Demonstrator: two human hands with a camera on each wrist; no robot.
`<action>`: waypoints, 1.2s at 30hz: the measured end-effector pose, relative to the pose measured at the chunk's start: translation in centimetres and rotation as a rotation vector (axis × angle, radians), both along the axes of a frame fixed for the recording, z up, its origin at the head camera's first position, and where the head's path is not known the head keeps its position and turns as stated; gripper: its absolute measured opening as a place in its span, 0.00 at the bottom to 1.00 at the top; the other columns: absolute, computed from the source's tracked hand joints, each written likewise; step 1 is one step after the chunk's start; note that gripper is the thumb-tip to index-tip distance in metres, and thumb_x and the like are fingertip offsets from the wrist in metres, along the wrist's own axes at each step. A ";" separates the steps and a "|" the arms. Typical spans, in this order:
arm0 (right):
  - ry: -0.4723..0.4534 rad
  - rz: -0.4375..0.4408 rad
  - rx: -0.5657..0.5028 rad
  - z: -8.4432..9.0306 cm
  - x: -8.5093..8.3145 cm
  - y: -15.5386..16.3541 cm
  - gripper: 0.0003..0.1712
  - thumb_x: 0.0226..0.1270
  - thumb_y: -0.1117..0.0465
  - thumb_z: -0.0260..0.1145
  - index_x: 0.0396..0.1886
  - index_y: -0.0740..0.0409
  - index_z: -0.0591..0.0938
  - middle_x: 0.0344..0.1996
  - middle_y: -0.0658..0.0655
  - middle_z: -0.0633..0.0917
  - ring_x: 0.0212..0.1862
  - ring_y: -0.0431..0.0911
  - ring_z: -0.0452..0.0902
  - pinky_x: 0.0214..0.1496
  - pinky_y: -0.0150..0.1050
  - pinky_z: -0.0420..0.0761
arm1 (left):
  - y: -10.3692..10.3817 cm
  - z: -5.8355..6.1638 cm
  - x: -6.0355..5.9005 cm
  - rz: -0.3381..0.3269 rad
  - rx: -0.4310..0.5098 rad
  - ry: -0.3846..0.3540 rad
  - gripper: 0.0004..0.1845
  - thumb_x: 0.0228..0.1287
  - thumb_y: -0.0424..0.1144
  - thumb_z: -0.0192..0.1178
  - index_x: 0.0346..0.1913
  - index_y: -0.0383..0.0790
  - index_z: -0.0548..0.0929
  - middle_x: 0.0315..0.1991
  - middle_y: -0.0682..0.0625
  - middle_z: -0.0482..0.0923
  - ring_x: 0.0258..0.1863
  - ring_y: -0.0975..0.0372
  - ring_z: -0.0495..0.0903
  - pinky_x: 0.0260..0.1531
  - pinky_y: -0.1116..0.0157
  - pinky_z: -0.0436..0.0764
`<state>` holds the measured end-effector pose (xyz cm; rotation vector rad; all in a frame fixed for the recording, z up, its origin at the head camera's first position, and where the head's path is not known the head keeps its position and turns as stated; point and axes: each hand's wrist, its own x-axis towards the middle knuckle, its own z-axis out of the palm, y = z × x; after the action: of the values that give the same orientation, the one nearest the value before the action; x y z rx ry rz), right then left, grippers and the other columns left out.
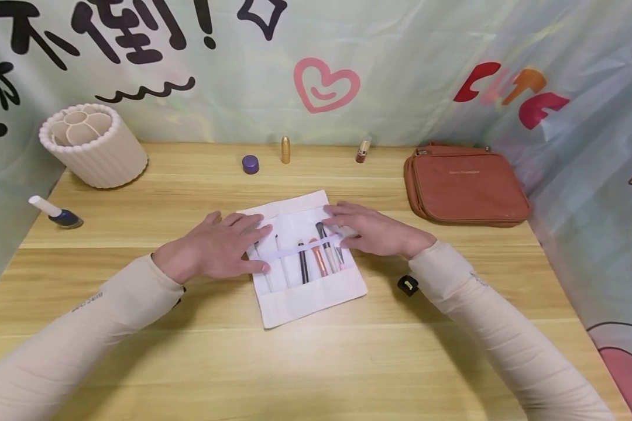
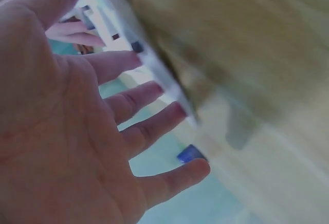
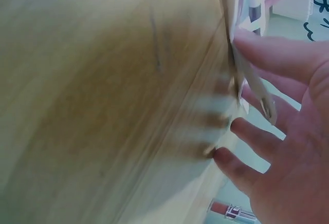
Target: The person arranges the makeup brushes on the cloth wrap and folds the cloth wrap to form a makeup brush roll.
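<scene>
A white fabric brush roll (image 1: 313, 304) lies unfolded on the table, a pale purple band running across it. Several makeup brushes are tucked in it, among them a black-handled brush (image 1: 302, 263) and an orange-pink one (image 1: 319, 257). At its left edge is my left hand (image 1: 218, 245), fingers spread, the fingertips touching the fabric. My right hand (image 1: 374, 231) reaches over the right edge with fingers extended, partly hiding the brushes there. In the right wrist view a pale strap (image 3: 259, 88) sticks out between thumb and fingers of that hand.
Behind the roll stand a purple cap (image 1: 250, 164), a gold tube (image 1: 286, 150) and a lipstick (image 1: 363, 151). A brown zipped bag (image 1: 469, 187) lies at the right. On the left are a ribbed white holder (image 1: 97, 152) and a dark blue nail polish bottle (image 1: 63, 217).
</scene>
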<state>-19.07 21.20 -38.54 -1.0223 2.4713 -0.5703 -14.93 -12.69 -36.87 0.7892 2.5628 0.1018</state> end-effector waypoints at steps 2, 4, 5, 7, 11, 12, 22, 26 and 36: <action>0.008 -0.026 -0.002 0.0 -0.2 -0.1 0.32 0.78 0.68 0.69 0.79 0.62 0.75 0.86 0.65 0.63 0.88 0.66 0.50 0.87 0.64 0.57 | 0.1 0.3 0.1 -0.011 0.001 0.023 0.41 0.80 0.66 0.55 0.86 0.48 0.65 0.85 0.41 0.61 0.84 0.39 0.61 0.79 0.27 0.54; 0.023 -0.058 -0.002 -0.1 -0.3 -0.1 0.32 0.78 0.69 0.69 0.79 0.62 0.75 0.85 0.66 0.63 0.88 0.66 0.51 0.86 0.63 0.60 | 0.2 0.5 0.2 -0.026 -0.003 0.050 0.39 0.81 0.64 0.55 0.84 0.47 0.68 0.81 0.41 0.68 0.80 0.40 0.66 0.77 0.29 0.59; 0.034 -0.075 -0.003 -0.1 -0.3 -0.1 0.32 0.78 0.69 0.69 0.79 0.62 0.75 0.85 0.67 0.64 0.88 0.65 0.52 0.85 0.63 0.62 | 0.2 0.6 0.3 -0.034 -0.006 0.063 0.38 0.81 0.63 0.55 0.84 0.47 0.69 0.79 0.41 0.70 0.79 0.40 0.68 0.76 0.30 0.62; 0.064 -0.099 -0.004 -0.1 -0.3 -0.2 0.33 0.77 0.69 0.70 0.79 0.61 0.75 0.84 0.67 0.65 0.88 0.64 0.53 0.84 0.62 0.65 | 0.3 0.7 0.3 -0.046 -0.008 0.083 0.37 0.81 0.62 0.55 0.83 0.47 0.70 0.76 0.41 0.73 0.76 0.41 0.71 0.74 0.32 0.67; 0.158 -0.103 -0.018 0.0 0.2 -0.3 0.34 0.76 0.69 0.71 0.79 0.59 0.76 0.84 0.65 0.66 0.87 0.63 0.55 0.83 0.62 0.67 | 0.2 0.7 0.1 -0.044 0.001 0.092 0.34 0.82 0.59 0.57 0.82 0.48 0.72 0.72 0.42 0.75 0.72 0.43 0.75 0.70 0.34 0.72; 0.185 -0.104 -0.026 0.1 0.4 -0.3 0.33 0.76 0.68 0.72 0.78 0.59 0.77 0.84 0.64 0.67 0.86 0.63 0.57 0.83 0.62 0.68 | 0.2 0.6 0.0 -0.044 0.011 0.092 0.33 0.82 0.59 0.57 0.81 0.49 0.74 0.72 0.42 0.75 0.71 0.43 0.75 0.69 0.34 0.72; 0.174 -0.147 -0.067 0.6 2.1 0.2 0.19 0.75 0.67 0.72 0.63 0.56 0.88 0.62 0.55 0.89 0.67 0.55 0.82 0.73 0.56 0.79 | 0.0 -0.9 -2.3 -0.151 0.267 0.165 0.21 0.79 0.38 0.65 0.70 0.36 0.82 0.75 0.39 0.75 0.74 0.42 0.73 0.74 0.40 0.72; 0.103 -0.135 -0.026 0.6 2.6 0.5 0.24 0.75 0.62 0.74 0.69 0.57 0.84 0.68 0.57 0.86 0.72 0.55 0.79 0.76 0.57 0.77 | 0.4 -1.4 -3.3 -0.191 0.302 0.155 0.25 0.78 0.33 0.64 0.75 0.36 0.79 0.78 0.40 0.73 0.76 0.42 0.72 0.77 0.42 0.70; -0.123 -0.047 0.035 1.0 3.4 1.3 0.58 0.66 0.53 0.83 0.89 0.49 0.60 0.89 0.60 0.56 0.89 0.61 0.50 0.85 0.65 0.60 | 0.0 -1.7 -3.8 -0.201 0.294 0.109 0.26 0.77 0.34 0.64 0.75 0.39 0.80 0.75 0.41 0.76 0.72 0.43 0.72 0.74 0.40 0.70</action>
<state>-15.67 22.48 -37.50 -0.8910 2.3938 -0.5846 -18.69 -12.71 -38.60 1.1876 2.5859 0.3884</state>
